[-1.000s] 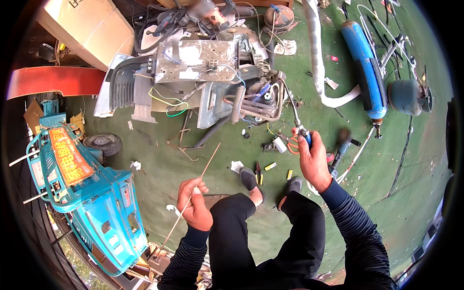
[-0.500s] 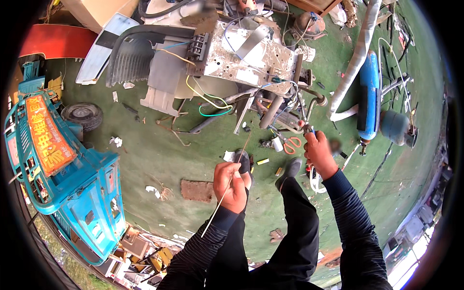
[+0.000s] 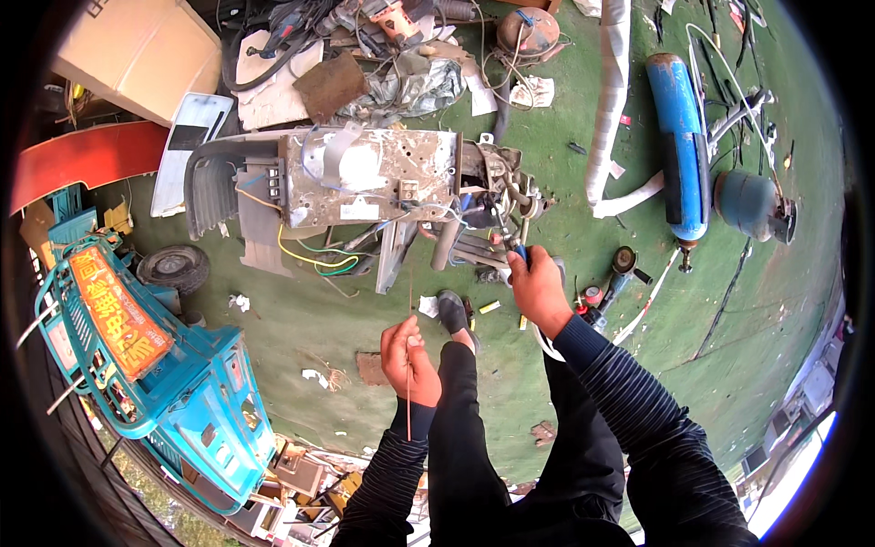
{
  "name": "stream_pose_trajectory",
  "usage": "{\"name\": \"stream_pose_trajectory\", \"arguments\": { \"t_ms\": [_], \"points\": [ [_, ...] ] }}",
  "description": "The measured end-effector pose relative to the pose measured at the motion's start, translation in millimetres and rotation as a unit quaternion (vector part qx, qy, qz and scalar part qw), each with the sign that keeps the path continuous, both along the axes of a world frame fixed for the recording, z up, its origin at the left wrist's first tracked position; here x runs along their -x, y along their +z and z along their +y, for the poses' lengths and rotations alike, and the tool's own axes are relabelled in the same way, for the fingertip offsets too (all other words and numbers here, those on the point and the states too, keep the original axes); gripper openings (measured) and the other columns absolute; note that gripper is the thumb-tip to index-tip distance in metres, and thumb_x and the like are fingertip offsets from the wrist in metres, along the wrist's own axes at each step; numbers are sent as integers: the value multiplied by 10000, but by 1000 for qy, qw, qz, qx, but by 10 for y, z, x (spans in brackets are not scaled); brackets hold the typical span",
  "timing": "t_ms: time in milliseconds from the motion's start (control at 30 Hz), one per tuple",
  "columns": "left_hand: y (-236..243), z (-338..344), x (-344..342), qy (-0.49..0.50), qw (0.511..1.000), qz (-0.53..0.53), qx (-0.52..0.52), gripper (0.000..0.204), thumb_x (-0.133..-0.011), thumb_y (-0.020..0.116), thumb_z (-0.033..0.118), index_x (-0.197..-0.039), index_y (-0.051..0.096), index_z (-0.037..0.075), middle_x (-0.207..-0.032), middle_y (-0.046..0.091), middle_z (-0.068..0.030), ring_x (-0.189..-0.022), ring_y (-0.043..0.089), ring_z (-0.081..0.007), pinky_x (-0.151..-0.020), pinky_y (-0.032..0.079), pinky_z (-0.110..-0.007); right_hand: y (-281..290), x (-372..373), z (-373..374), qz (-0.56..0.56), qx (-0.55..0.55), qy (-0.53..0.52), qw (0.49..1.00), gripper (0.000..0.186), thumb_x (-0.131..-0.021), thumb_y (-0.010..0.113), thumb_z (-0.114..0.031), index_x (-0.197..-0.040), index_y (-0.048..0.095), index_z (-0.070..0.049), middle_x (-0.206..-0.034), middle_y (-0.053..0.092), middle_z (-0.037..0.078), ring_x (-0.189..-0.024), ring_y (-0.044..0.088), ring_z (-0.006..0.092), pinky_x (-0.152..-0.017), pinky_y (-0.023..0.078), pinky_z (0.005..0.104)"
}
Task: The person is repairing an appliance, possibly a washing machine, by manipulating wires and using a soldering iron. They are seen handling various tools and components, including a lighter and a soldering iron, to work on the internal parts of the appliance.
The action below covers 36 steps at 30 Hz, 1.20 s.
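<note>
My left hand (image 3: 410,366) is closed round a thin copper-coloured rod (image 3: 409,424), which points up toward the machine and trails down past my wrist. My right hand (image 3: 544,294) grips a blue-handled tool (image 3: 520,252) that looks like a gas torch; a pale hose hangs below that hand. The tool's metal end reaches to the bent pipes (image 3: 524,202) at the right end of a stripped metal chassis (image 3: 314,187); whether it touches them I cannot tell. Loose yellow and green wires (image 3: 319,262) hang from the chassis's near side.
An angle grinder (image 3: 616,283) lies right of my right hand. A blue gas cylinder (image 3: 679,146) and a squat grey-blue tank (image 3: 746,206) are farther right. A turquoise cart (image 3: 178,365) stands at left, near a small wheel (image 3: 173,269). Cloths and tools litter the far floor.
My right hand and its tool have moved left, up to the pipes. The rod in my left hand has turned more upright. The whole view has shifted, showing more of the far side.
</note>
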<state>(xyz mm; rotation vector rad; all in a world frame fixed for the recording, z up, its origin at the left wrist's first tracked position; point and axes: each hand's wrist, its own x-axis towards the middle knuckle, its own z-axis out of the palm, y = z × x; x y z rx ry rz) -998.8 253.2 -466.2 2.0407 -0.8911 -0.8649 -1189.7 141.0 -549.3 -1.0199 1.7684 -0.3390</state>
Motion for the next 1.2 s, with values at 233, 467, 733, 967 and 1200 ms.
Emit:
{"name": "stream_pose_trajectory", "arguments": {
  "t_ms": [233,467,733,967,1200],
  "points": [
    [-322,-274,213,153,986,71,-17,233,-1028,569,73,-1230,659,-1,-1091,697,-78,-877,611,-99,-765,530,-257,-182,-107,-135,-60,-88,-46,993,376,-967,644,-321,-994,616,53,-908,682,331,-907,656,527,-809,515,562],
    [-583,-415,200,112,992,51,-39,275,-1033,559,109,-1255,640,-31,-1131,699,-91,-837,599,-99,-709,510,-258,-1,-33,-200,-82,-105,-59,989,341,-988,620,-299,-953,604,40,-882,679,327,-898,647,532,-811,504,579],
    [-605,-692,269,60,996,24,-62,262,-1036,561,103,-1263,628,-10,-1132,719,-75,-757,564,-61,-624,448,-217,16,-31,-383,-100,-99,-79,987,304,-975,651,-242,-910,606,51,-846,663,324,-877,630,539,-766,496,560],
    [-684,-856,162,46,995,26,-85,251,-1045,552,104,-1240,629,-35,-1130,727,-92,-619,512,-61,-528,397,-221,-29,-14,-495,-105,-133,-55,984,329,-979,616,-272,-942,627,55,-903,676,332,-930,644,524,-834,510,554],
    [-714,-895,135,35,995,10,-89,244,-1048,552,93,-1230,630,-49,-1094,737,-116,-552,484,-58,-494,387,-228,-83,-43,-592,-102,-164,-39,980,366,-970,624,-300,-968,666,63,-919,693,324,-948,661,509,-860,530,533]
  ]
}}
